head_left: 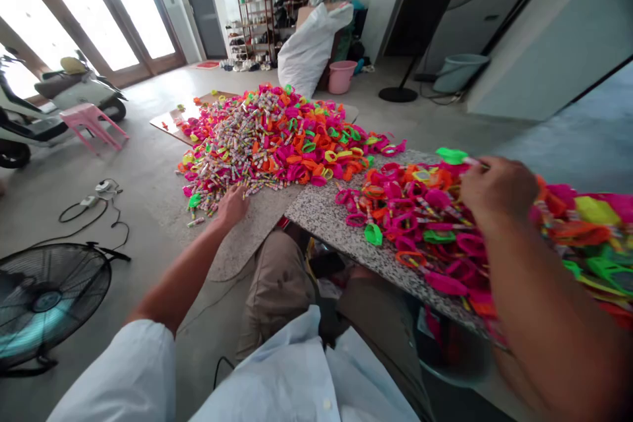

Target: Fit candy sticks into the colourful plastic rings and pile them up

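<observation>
My right hand is closed around a bright green plastic toy with a pale stick-like part, raised over the right-hand heap. Beneath it lies a heap of plastic pieces in pink, orange, green and yellow, many with small patterned tubes attached. At the near edge of the large pile, my left hand touches the loose patterned tubes, its fingers drawn together. Whether a tube is between those fingers is hidden. Ring-shaped coloured pieces cover the right side of that pile.
The speckled stone tabletop reaches over my legs. A black fan stands on the floor at left, near a power cord. Farther back are a pink stool, a scooter, a white sack and a pink bucket.
</observation>
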Demonstrator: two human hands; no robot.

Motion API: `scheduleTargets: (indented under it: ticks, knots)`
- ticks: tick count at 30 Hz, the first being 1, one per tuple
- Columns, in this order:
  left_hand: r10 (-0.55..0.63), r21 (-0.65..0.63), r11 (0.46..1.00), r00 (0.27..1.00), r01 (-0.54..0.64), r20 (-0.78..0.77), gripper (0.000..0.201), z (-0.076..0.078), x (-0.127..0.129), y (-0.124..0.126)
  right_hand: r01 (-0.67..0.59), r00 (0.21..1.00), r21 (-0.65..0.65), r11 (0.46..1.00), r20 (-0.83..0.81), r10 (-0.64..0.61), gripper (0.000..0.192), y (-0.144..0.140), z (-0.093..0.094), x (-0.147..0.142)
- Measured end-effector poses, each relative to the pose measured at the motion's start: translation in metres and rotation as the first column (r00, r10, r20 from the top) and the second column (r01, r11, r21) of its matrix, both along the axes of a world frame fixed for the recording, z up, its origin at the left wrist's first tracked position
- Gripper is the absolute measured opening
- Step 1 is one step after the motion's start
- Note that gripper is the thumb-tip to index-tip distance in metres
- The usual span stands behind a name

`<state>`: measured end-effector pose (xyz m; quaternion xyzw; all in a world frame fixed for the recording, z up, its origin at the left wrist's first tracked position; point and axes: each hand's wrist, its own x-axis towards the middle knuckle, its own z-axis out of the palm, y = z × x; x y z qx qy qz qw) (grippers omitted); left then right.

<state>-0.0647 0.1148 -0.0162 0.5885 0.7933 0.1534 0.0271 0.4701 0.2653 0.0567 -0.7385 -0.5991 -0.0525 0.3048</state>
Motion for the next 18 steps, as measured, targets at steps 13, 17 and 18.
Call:
scheduleTargets:
  ticks: [13, 17, 18]
  knots:
    - [-0.14, 0.013, 0.99, 0.985, 0.14, 0.099, 0.048, -0.018, -0.027, 0.099, -0.248, 0.965, 0.158, 0.956, 0.123, 0.23, 0.039, 0.023, -0.038, -0.039]
    - [-0.147, 0.091, 0.987, 0.972, 0.132, 0.184, 0.033, -0.027, -0.031, 0.095, -0.629, 0.757, 0.024, 0.777, 0.245, 0.605, 0.036, -0.015, -0.049, -0.137]
    - [-0.131, 0.115, 0.987, 0.969, 0.109, 0.21, 0.032, -0.029, -0.035, 0.089, -0.7, 0.687, -0.051, 0.713, 0.226, 0.691, 0.035, -0.021, -0.055, -0.161]
